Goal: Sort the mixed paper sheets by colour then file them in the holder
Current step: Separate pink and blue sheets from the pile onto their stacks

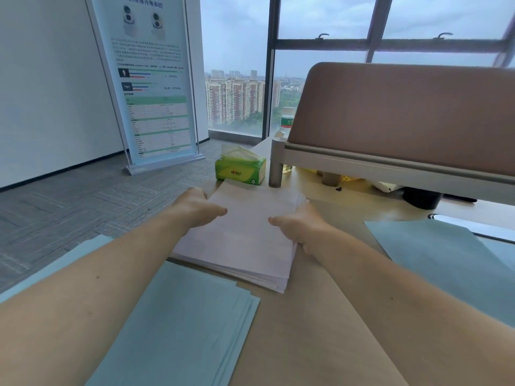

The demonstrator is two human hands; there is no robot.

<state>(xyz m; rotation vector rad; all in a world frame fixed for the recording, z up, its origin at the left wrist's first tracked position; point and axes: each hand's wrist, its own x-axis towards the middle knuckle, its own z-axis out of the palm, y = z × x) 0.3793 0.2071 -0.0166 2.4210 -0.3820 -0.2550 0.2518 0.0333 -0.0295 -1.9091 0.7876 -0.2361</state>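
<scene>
A thick stack of pale pink sheets (pixel 242 238) lies in the middle of the wooden desk (pixel 320 330). My left hand (pixel 198 208) grips the stack's left edge, thumb on top. My right hand (pixel 301 224) grips its right edge, thumb on top as well. A pile of light blue sheets (pixel 184 324) lies in front of the pink stack at the near left. Another light blue sheet (pixel 451 260) lies to the right. No holder is clearly in view.
A green tissue box (pixel 241 168) stands just behind the pink stack, next to a metal post (pixel 276 162) of the brown desk divider (pixel 404 112). A bottle (pixel 287 121) stands behind the post. The desk's left edge drops to grey carpet.
</scene>
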